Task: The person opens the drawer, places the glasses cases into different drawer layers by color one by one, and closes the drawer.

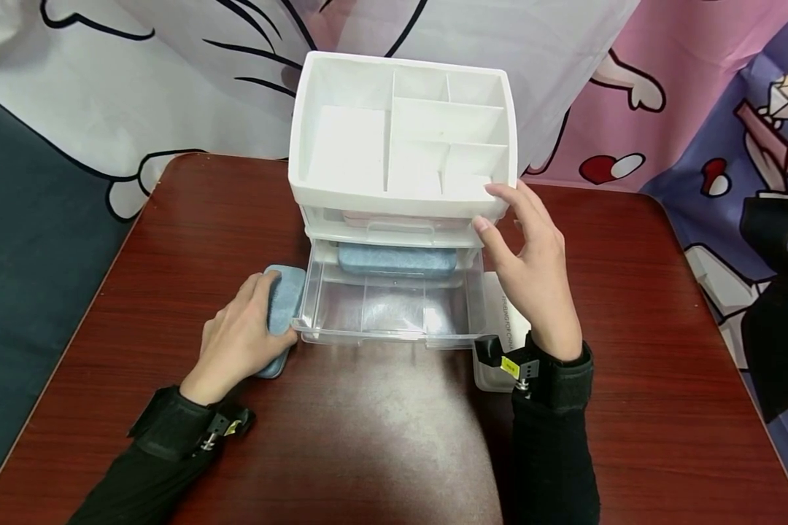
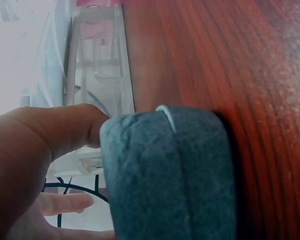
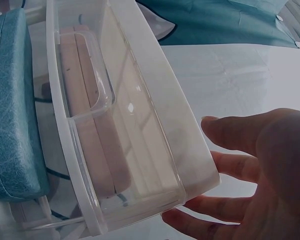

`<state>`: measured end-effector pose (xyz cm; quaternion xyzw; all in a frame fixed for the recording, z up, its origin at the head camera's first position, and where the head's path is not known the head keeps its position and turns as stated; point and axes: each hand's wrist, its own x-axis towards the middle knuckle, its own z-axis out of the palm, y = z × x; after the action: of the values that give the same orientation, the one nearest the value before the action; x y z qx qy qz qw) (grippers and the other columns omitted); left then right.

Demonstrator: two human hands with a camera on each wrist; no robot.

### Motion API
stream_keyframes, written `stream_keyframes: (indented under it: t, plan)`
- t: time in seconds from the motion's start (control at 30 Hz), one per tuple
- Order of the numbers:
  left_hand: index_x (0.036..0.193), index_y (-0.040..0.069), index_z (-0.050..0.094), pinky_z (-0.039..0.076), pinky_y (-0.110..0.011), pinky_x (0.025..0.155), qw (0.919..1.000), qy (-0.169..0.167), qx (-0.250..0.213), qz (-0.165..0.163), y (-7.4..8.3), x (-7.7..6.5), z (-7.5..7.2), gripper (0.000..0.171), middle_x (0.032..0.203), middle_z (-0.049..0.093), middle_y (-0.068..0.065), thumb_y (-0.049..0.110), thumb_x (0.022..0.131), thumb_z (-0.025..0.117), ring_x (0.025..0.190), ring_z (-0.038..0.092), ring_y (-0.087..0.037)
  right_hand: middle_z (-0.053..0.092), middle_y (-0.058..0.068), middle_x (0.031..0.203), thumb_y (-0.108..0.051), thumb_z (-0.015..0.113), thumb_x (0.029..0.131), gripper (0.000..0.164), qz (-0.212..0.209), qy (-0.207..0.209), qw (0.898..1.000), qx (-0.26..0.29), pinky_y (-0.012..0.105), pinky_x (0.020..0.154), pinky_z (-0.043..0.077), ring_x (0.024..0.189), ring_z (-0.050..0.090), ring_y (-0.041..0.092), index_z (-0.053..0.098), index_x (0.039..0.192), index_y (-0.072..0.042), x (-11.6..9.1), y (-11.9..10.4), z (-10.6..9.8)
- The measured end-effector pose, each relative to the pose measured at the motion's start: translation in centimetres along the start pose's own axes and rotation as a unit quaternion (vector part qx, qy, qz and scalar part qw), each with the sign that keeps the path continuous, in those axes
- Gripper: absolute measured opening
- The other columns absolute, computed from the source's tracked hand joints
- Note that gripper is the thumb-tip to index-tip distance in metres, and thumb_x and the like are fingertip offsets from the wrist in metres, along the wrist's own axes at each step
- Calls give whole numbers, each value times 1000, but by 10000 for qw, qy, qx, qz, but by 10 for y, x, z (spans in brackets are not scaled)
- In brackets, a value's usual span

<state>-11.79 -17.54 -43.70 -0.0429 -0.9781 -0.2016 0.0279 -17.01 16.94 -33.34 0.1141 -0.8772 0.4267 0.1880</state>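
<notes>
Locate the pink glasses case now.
In the head view, the pink glasses case lies inside the closed upper drawer, left of the right hand, above the open drawer.

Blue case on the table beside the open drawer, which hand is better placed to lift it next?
Probably the left hand: it holds the blue case. The right hand is at the right front corner of the white organizer, with the open drawer between it and the case.

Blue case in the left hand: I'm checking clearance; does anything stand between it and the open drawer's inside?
Yes: the clear left wall of the open drawer, just beside the blue case in the left hand. From above, nothing visible covers the drawer's front part; a second blue case lies at its back.
</notes>
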Motion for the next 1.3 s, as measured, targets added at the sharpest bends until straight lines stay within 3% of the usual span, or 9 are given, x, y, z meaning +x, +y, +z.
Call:
stream_keyframes:
  t: [0.6,0.9,1.1,1.3]
  plan:
    - [141,11,41,47,-55,57,9999,138,-98,-14,5,-3,-16,82,139,47,-14,31,71,78,94,61,-38,49,6,145,-22,66,92,38,-3,9,10000,57,42,101,40,134,44,15,60,129,-17,0,-1,1]
    - [145,18,38,45,-54,60,9993,217,-242,-175,14,-7,-45,85,147,44,-11,34,72,78,98,60,-37,49,7,145,-23,66,92,39,12,-19,10000,-31,44,101,40,134,44,13,60,130,-17,0,0,0]
    - [145,24,40,37,-40,48,9976,611,-313,-80,23,-13,-69,84,146,47,-9,34,71,79,80,60,-34,49,5,145,-24,66,92,38,33,7,10000,4,44,100,40,136,42,13,60,129,-18,0,-1,0]
    - [143,25,43,31,-32,45,9952,927,-301,109,31,-17,-84,83,146,49,-7,32,69,80,69,57,-29,49,4,145,-23,66,92,37,35,2,10000,22,45,101,40,138,40,13,61,129,-19,0,-1,1]
